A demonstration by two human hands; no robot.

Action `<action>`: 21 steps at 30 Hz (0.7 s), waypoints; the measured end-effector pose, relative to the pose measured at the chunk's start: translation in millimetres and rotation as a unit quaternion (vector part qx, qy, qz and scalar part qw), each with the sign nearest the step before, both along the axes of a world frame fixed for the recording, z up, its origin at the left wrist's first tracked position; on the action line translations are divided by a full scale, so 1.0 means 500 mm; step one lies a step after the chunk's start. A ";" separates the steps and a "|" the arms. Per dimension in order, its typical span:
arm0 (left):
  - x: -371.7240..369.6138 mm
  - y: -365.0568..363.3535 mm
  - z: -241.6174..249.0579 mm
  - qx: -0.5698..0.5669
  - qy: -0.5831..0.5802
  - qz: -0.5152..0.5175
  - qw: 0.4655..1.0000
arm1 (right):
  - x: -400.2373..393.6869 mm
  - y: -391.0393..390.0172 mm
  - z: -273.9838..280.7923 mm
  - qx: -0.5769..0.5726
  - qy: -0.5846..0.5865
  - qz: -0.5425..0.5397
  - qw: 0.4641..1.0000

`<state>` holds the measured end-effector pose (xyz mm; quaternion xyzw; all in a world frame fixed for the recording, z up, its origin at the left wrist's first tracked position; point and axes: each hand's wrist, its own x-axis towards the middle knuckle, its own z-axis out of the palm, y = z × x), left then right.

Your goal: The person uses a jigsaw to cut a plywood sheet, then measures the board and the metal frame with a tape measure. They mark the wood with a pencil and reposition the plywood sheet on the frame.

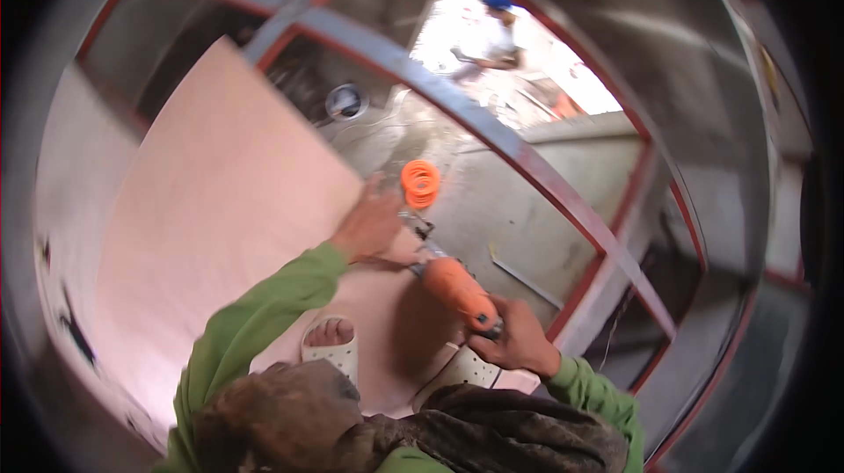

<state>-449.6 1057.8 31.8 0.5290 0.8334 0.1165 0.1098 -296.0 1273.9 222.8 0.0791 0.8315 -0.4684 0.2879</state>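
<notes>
In the head view my left hand [367, 225] lies on a large pinkish plywood sheet [220, 183], close to its far edge, with the fingers stretched out. My right hand [519, 341] is wrapped round the rear of an orange cylindrical power tool [457, 293]. The tool points away from me, its metal front end [420, 231] right at the sheet's edge beside my left fingers. Its exact kind is hard to make out. Below my arms, my feet in white perforated clogs [332, 345] are on the sheet.
Grey and red metal beams [475, 117] run diagonally just beyond the sheet. Lower down are an orange coil [420, 183], a bucket [345, 102] and a thin strip [526, 278] on the concrete floor. A person in a blue head covering [497, 0] is outside the bright opening.
</notes>
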 end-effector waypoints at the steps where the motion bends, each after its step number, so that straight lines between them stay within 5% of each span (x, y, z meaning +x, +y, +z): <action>1: -0.004 -0.001 -0.010 -0.012 0.002 -0.001 1.000 | 0.006 -0.001 -0.002 0.020 0.006 -0.044 0.999; 8: -0.033 0.011 0.033 0.044 -0.016 -0.062 0.997 | 0.017 -0.012 -0.016 0.089 0.045 -0.037 0.994; 21: -0.025 0.014 0.050 0.071 -0.055 -0.025 0.996 | 0.041 -0.038 0.002 0.167 0.108 -0.119 0.973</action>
